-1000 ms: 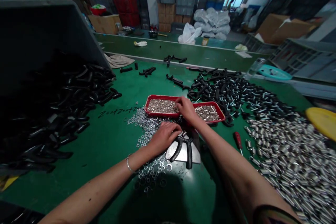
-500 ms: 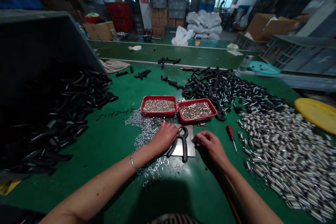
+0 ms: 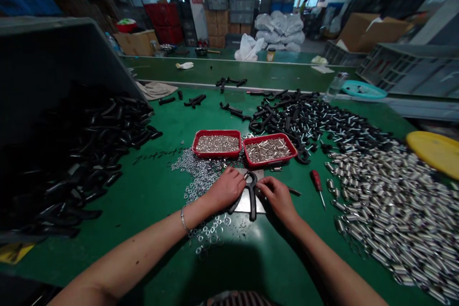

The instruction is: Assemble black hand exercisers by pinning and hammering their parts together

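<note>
A black plastic spring clamp (image 3: pixel 253 201), with a ringed head and two handles, lies on a metal plate (image 3: pixel 245 205). My left hand (image 3: pixel 227 187) is closed on the clamp's left side, near a small shiny metal part at the head. My right hand (image 3: pixel 278 196) has its fingers pinched together at the right edge of the clamp's head. Whatever lies between those fingertips is too small to make out. A thin dark stick (image 3: pixel 295 191) shows just beyond the right hand; whether the hand holds it, I cannot tell.
Two red trays (image 3: pixel 217 155) of small metal parts stand behind the plate, with loose washers (image 3: pixel 197 172) to the left. A red-handled screwdriver (image 3: pixel 316 181) lies right, before a heap of springs (image 3: pixel 387 205). Black parts (image 3: pixel 118 110) spill from a tipped bin (image 3: pixel 89 26).
My right hand has moved left, bringing its fingertips up to the clamp's head. The thin dark stick now shows beyond it. My left hand stays on the clamp.
</note>
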